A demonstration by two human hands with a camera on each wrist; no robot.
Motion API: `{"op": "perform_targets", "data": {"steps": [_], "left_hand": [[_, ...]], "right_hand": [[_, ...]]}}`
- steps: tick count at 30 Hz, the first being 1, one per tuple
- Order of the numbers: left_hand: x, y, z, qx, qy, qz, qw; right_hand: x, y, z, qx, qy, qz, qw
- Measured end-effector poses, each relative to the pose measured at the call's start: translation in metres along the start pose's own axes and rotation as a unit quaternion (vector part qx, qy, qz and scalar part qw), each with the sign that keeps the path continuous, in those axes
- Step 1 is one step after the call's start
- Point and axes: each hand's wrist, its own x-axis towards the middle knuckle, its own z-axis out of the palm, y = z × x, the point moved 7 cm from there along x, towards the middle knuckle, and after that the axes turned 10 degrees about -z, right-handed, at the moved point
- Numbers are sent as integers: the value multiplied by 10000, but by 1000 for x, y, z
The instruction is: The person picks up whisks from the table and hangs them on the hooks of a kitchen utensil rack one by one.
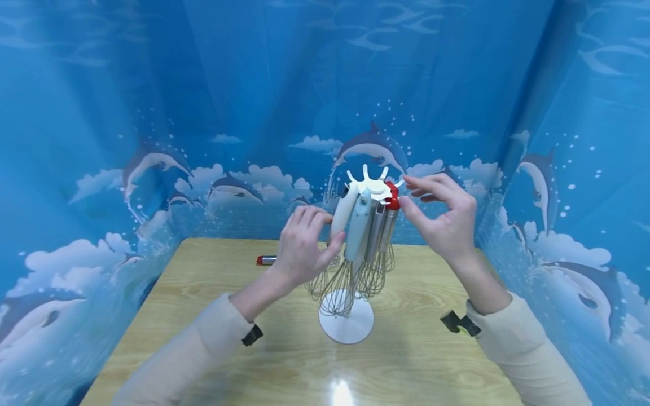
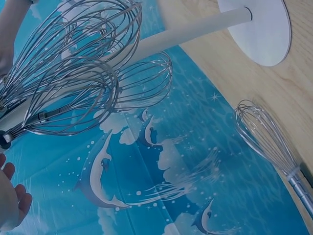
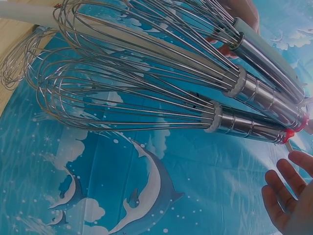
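Note:
A white rotating stand (image 1: 374,188) with hook arms around its top carries several wire whisks. My left hand (image 1: 303,242) is beside the white-handled whisk (image 1: 344,210), fingertips right at its handle and the other fingers loosely bent. In front hangs a pale blue-handled whisk (image 1: 359,225). My right hand (image 1: 447,211) reaches to the right side of the stand's top, fingers spread, the fingertips close to a hook and the thumb by a red-ended whisk (image 1: 392,197). In the right wrist view, steel-handled whisks (image 3: 249,124) hang beside the right fingers.
Another whisk (image 2: 269,139) lies on the wooden table (image 1: 406,349), its red-ended handle partly behind the left hand in the head view. The stand's round white base (image 1: 350,327) rests on the table. A blue dolphin-print curtain (image 1: 284,101) surrounds the back and sides.

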Motion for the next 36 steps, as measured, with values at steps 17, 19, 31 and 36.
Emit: {"op": "perform_targets", "data": {"steps": [17, 19, 31, 36], "left_hand": [[25, 5, -7, -146, 329, 312, 9989], [28, 5, -7, -154, 368, 379, 9985], [33, 5, 0, -295, 326, 777, 9960], [31, 6, 2, -343, 458, 803, 9951]], "right_hand": [[0, -2, 0, -51, 11, -9, 10000], [1, -2, 0, -65, -15, -10, 10000], [0, -1, 1, -23, 35, 20, 10000], [1, 1, 2, 13, 37, -30, 10000]]}}
